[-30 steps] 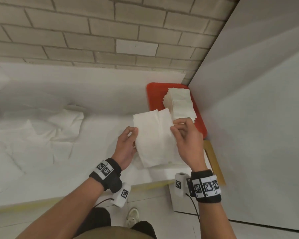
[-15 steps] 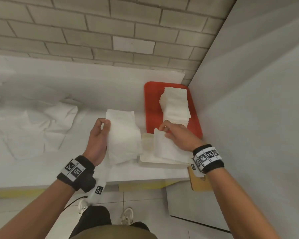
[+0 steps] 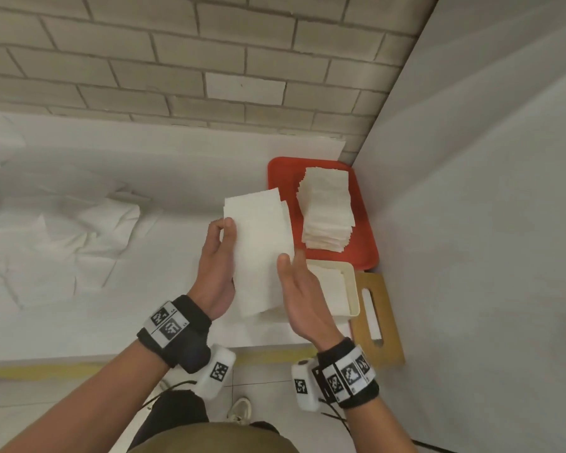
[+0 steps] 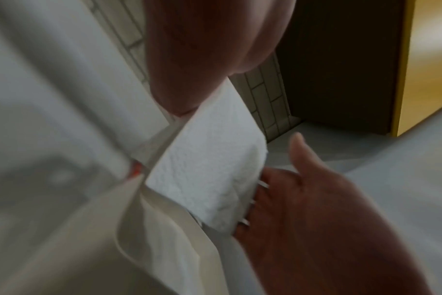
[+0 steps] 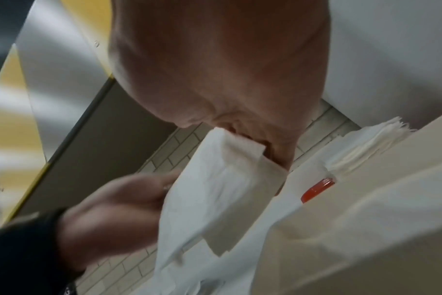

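**One sheet held up between two hands, ready for folding**

A white embossed paper napkin (image 3: 258, 243) stands upright in the air over the near right part of the white table (image 3: 144, 305), just left of the red plastic tray (image 3: 281, 181).

The left hand (image 3: 218, 266) pinches the napkin's left edge between thumb and fingertips. That grip probably carries the sheet's weight and keeps the limp paper hanging straight.

The right hand (image 3: 303, 299) is spread. Its fingers lie fairly straight against the back of the sheet, and in the left wrist view its thumb stands clear of the paper. Used this way, the hand backs and steadies the sheet and does not clamp it, which suits smoothing it or starting a crease.

A tall stack of folded white napkins (image 3: 327, 210) sits on the tray at the far right, close to the corner of the grey brick wall (image 3: 177, 60). That looks like the place for finished pieces.

Nearer, a shallow cream box (image 3: 352, 289) holds a flat white sheet within easy reach of the right hand. It rests partly on a light wooden board with a slot handle (image 3: 386, 322).

Loose crumpled white sheets (image 3: 89, 230) lie well apart on the left of the table, out of the working area.

My judgement is that the napkin is held off the surface so both hands can line up its edges before it goes onto the stack.
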Available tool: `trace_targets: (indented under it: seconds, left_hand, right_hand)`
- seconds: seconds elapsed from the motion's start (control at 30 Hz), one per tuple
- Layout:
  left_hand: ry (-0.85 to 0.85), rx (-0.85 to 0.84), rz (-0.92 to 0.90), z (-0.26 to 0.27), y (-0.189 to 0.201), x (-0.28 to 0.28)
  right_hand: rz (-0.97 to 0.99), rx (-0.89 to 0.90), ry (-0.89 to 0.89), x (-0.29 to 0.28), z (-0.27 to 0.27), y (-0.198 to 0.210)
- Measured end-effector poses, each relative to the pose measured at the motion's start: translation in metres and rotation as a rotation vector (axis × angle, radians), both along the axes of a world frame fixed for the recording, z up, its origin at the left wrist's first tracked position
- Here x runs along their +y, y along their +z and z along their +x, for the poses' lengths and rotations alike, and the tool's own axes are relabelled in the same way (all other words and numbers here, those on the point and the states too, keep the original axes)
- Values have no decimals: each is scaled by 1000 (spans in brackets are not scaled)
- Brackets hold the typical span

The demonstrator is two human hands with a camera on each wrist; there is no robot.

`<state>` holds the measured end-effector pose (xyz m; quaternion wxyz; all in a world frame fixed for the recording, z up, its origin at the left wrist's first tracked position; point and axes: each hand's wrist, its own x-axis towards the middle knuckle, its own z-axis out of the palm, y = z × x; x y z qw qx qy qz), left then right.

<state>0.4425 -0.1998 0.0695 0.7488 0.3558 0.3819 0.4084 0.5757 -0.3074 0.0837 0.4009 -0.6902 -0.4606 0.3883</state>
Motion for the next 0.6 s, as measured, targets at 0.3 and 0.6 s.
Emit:
trace_targets:
  seconds: [0.3, 0.6]
  left_hand:
    - [66, 131, 65, 24, -14, 1]
    - [-286, 959, 778, 30, -76, -2]
  right_hand:
    - [-93, 232, -171, -37, 67, -24]
    - [-130, -527, -536, -41, 98, -72]
